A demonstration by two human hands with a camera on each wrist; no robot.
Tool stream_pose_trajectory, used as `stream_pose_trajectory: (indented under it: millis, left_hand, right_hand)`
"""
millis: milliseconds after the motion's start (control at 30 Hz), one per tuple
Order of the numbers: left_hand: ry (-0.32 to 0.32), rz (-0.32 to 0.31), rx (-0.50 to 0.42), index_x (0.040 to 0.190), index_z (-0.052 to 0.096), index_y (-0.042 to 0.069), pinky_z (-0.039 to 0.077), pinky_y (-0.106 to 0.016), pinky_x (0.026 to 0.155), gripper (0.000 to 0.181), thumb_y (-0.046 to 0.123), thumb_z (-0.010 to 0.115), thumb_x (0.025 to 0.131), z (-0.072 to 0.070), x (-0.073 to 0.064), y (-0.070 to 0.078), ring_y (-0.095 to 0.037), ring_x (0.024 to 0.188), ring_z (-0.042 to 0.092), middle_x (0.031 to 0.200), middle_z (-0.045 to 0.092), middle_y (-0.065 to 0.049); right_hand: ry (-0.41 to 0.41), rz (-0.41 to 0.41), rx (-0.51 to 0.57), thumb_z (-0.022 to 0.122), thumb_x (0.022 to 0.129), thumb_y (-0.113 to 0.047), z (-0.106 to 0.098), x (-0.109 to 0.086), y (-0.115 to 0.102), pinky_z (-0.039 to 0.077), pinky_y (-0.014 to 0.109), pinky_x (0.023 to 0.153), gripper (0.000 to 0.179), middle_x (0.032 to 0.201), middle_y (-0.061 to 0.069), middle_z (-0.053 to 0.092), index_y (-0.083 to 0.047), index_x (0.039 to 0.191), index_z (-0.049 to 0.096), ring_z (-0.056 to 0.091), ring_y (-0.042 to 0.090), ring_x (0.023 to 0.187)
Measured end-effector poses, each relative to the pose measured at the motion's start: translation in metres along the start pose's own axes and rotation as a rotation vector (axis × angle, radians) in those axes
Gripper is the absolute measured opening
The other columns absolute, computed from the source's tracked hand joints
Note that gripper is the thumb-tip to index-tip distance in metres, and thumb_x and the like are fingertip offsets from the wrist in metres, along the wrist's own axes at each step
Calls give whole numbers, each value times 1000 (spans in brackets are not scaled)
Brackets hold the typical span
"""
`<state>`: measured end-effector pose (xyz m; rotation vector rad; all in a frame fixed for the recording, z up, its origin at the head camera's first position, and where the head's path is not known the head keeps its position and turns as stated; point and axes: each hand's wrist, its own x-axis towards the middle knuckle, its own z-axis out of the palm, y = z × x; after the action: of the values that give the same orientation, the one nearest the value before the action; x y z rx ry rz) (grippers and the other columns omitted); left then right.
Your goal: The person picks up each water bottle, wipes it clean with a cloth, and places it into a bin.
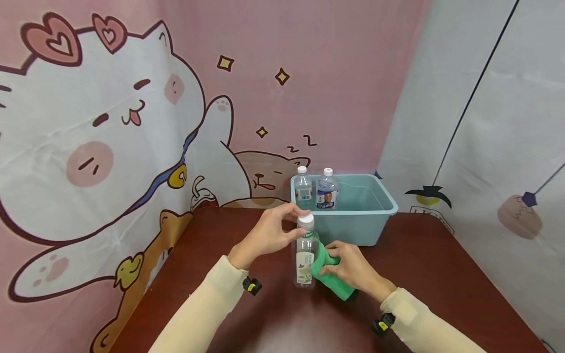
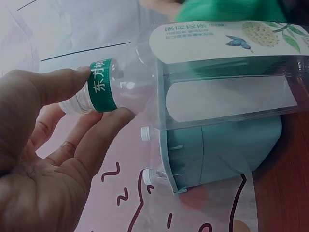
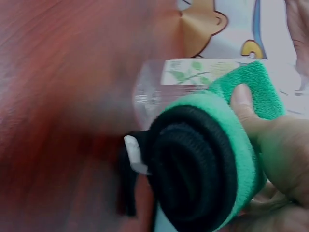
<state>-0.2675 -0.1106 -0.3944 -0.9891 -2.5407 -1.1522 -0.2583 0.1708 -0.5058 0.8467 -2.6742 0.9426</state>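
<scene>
A clear plastic bottle with a white cap and a green neck band stands upright at the middle of the table. My left hand grips it round the neck, just under the cap; the left wrist view shows thumb and fingers on the green band. In my right hand is a green cloth, bunched into a roll, its top against the bottle's right side in the head view. Seen from the right wrist, the roll has a dark inner layer and a small white tag.
Behind the bottle, a light blue plastic tub stands on the dark red-brown table. Two capped clear bottles, one with a plain label and one with a printed blue label, stand in its left end. A cartoon-printed curtain hangs behind.
</scene>
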Motion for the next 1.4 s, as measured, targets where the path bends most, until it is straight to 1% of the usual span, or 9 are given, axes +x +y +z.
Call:
stream_pose_trajectory:
  millis: [100, 167, 300, 400, 600, 867, 1033, 1167, 1400]
  left_hand:
    - [12, -2, -5, 138, 75, 18, 70, -44, 108, 39, 14, 92, 103, 0, -1, 0, -21, 124, 82, 142, 83, -2]
    - [20, -5, -8, 137, 75, 18, 70, -45, 108, 39, 14, 93, 103, 0, -1, -1, -21, 123, 82, 141, 83, -2]
    - [21, -30, -8, 137, 76, 20, 70, -44, 107, 39, 15, 93, 103, 1, -3, -1, -21, 123, 82, 139, 84, -1]
    - [17, -38, -14, 137, 75, 20, 70, -43, 106, 38, 16, 92, 103, 2, -4, -1, -21, 124, 82, 141, 83, -1]
    - [28, -20, -18, 136, 75, 20, 70, -42, 105, 38, 15, 92, 103, 4, -3, -1, -21, 123, 83, 141, 83, -1]
    - [9, -42, -37, 139, 74, 19, 69, -48, 110, 39, 15, 91, 104, 6, -3, -3, -22, 124, 82, 135, 84, -3]
    - [10, -40, -25, 140, 74, 19, 69, -48, 111, 40, 15, 92, 104, 4, -4, -2, -22, 124, 82, 135, 84, -4]
    - [9, -18, -18, 141, 74, 17, 69, -47, 112, 41, 14, 91, 104, 3, -3, -1, -23, 125, 82, 140, 83, -4]
    - [6, 36, 2, 145, 73, 14, 72, -40, 104, 43, 13, 89, 105, 1, -3, -4, -24, 125, 81, 145, 80, -7]
  right_hand:
    - [-52, -31, -46, 102, 90, -28, 9, 0, 6, 72, 41, 94, 20, 126, 9, 86, -18, 105, 94, 83, 33, 118]
    - [-85, -42, -64, 104, 88, -29, 14, 0, 10, 72, 41, 93, 18, 122, 9, 87, -19, 100, 94, 83, 30, 116]
    - [-150, -62, -63, 106, 86, -27, 23, 0, 15, 71, 35, 87, 22, 117, 6, 86, -18, 102, 93, 81, 25, 111]
    - [-159, -74, -60, 107, 85, -26, 25, -1, 17, 70, 32, 85, 25, 113, 4, 84, -17, 103, 93, 80, 22, 107]
    - [-110, -43, -27, 107, 84, -24, 23, -2, 17, 66, 25, 81, 27, 110, -1, 84, -18, 106, 92, 79, 11, 103]
    - [-24, 0, 40, 104, 88, -18, 10, -2, 10, 63, 23, 80, 30, 114, -4, 85, -18, 115, 91, 73, 4, 98]
    - [35, 7, 72, 102, 92, -19, -5, 4, 0, 63, 23, 79, 32, 119, 0, 84, -14, 122, 90, 72, 5, 96]
    - [90, -4, 87, 101, 93, -21, -19, 10, -10, 64, 24, 78, 38, 122, 4, 84, -10, 128, 89, 73, 7, 97]
    - [186, -10, 103, 98, 96, -27, -34, 26, -31, 62, 27, 77, 42, 122, 6, 83, -10, 133, 88, 74, 14, 96]
